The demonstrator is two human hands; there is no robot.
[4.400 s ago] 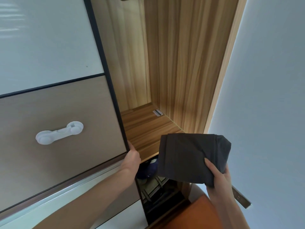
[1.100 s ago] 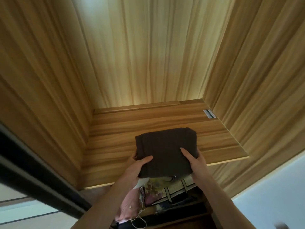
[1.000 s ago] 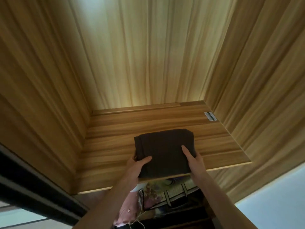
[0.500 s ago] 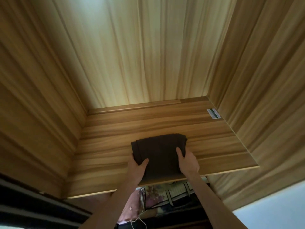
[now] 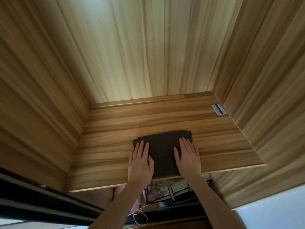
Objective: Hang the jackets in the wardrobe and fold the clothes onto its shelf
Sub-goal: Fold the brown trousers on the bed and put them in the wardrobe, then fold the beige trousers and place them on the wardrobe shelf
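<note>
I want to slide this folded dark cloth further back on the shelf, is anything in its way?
Nothing visible. Both hands, left and right, lie flat on the folded dark cloth, and the shelf behind it is bare wood to the back wall.

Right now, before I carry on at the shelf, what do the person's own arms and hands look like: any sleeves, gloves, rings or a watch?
Both forearms are bare as far as the view reaches, with no sleeve showing. The left hand and right hand wear no gloves, and no rings, watch or wristband can be seen.

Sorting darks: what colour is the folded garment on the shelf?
Dark brown, plain; head view shows the folded garment.
</note>
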